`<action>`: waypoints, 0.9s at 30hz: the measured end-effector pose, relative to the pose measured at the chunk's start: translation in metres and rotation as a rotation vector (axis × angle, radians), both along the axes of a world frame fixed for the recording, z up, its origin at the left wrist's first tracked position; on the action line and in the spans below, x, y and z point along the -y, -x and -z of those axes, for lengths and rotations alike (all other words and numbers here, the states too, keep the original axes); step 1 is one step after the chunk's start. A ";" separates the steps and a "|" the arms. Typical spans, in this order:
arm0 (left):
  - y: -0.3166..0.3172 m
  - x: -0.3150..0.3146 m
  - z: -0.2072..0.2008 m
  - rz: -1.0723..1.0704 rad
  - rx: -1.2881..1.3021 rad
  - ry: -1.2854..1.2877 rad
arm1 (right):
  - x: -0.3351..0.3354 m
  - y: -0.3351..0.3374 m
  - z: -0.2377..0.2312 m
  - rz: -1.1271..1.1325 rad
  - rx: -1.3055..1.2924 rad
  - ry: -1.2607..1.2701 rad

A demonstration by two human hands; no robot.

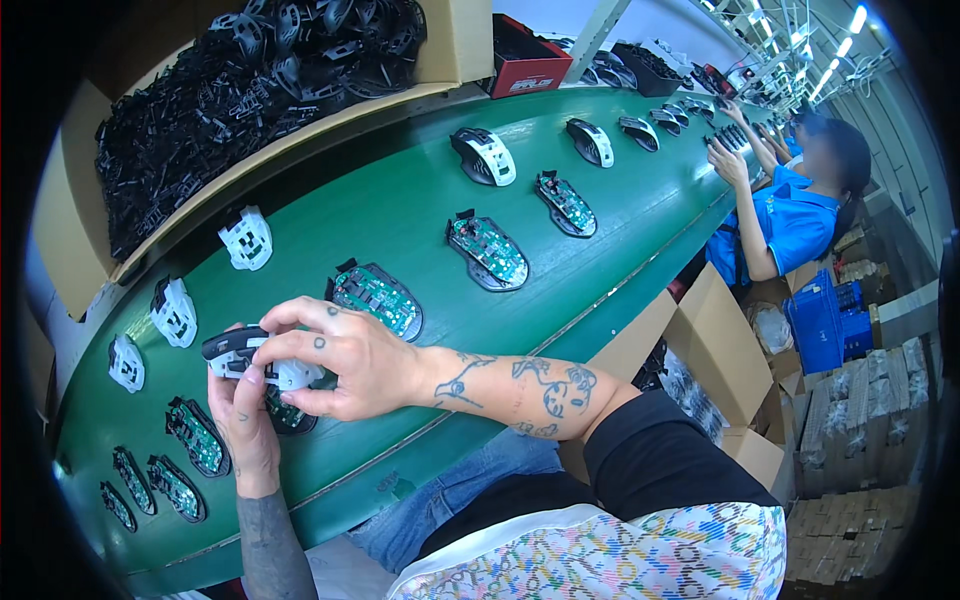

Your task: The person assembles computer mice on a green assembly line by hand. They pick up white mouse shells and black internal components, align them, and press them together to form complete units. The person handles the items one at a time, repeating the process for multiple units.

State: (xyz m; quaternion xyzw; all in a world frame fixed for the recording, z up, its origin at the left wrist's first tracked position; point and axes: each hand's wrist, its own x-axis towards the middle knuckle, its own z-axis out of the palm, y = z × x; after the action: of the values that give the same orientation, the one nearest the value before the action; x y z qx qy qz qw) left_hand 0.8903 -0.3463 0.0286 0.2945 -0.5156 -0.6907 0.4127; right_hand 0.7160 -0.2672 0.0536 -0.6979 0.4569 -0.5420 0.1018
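Note:
Between my two hands is a computer mouse shell [238, 350], white with black parts, held above the green belt. My left hand [245, 425] grips it from below and the near side, fingers partly hidden behind it. Over its right end my right hand [345, 360] is closed, thumb and fingers pressing on the shell. Just beyond my right hand lies a mouse base with a green circuit board [380, 300]. Another mouse base [290, 415] shows partly under my hands. To the left, white mouse shells [174, 312] and more bases with boards [197, 437] rest on the belt.
A cardboard box [75, 240] full of small black parts stands beyond the belt [350, 225]. Farther along are black-and-white shells [485, 157], more boards [487, 253] and a red box [528, 60]. A co-worker in blue [785, 220] sits at the right, near open cartons [715, 330].

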 end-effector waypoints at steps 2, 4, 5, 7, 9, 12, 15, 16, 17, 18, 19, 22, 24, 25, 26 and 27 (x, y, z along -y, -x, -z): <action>0.001 0.000 -0.001 0.000 -0.002 0.014 | -0.001 0.001 -0.001 -0.003 -0.006 0.002; -0.001 0.000 -0.003 0.000 -0.008 0.041 | -0.002 0.000 -0.002 -0.014 -0.004 0.013; -0.001 0.000 -0.003 -0.005 -0.017 0.043 | -0.001 0.000 -0.003 -0.021 -0.004 0.017; -0.007 -0.001 -0.003 -0.027 -0.025 0.044 | -0.001 -0.003 -0.007 -0.049 -0.005 -0.012; -0.009 0.002 -0.001 -0.049 -0.069 -0.036 | 0.000 -0.003 -0.010 -0.074 -0.016 -0.027; 0.000 0.003 0.004 -0.054 -0.132 -0.068 | 0.001 0.004 -0.005 -0.102 0.004 -0.037; 0.006 -0.001 -0.009 -0.079 -0.213 -0.119 | 0.007 0.013 -0.009 0.012 -0.072 -0.029; 0.004 0.000 -0.009 -0.099 -0.228 -0.142 | 0.014 0.016 -0.012 0.105 -0.102 -0.009; 0.001 0.000 -0.010 -0.115 -0.232 -0.150 | 0.023 0.020 -0.014 0.199 -0.128 0.011; 0.000 0.000 -0.012 -0.118 -0.237 -0.153 | 0.036 0.030 -0.016 0.267 -0.160 0.029; -0.004 0.000 -0.014 -0.120 -0.234 -0.155 | 0.052 0.042 -0.018 0.337 -0.185 0.047; -0.002 0.001 -0.011 -0.079 -0.219 -0.136 | 0.103 0.114 -0.035 0.586 -0.380 -0.035; 0.000 0.003 -0.008 -0.049 -0.201 -0.147 | 0.135 0.153 -0.049 0.805 -0.564 -0.238; 0.001 0.004 -0.008 -0.051 -0.194 -0.153 | 0.149 0.163 -0.060 0.927 -0.675 -0.420; 0.002 0.005 -0.006 -0.051 -0.189 -0.150 | 0.161 0.174 -0.068 0.979 -0.722 -0.584; 0.001 0.006 -0.007 -0.053 -0.181 -0.146 | 0.172 0.182 -0.073 1.023 -0.765 -0.750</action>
State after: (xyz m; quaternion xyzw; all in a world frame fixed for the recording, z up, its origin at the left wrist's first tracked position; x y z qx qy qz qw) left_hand 0.8895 -0.3526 0.0355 0.2738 -0.4167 -0.7391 0.4529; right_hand 0.5343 -0.4392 0.1267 -0.4560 0.8833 -0.0482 -0.0981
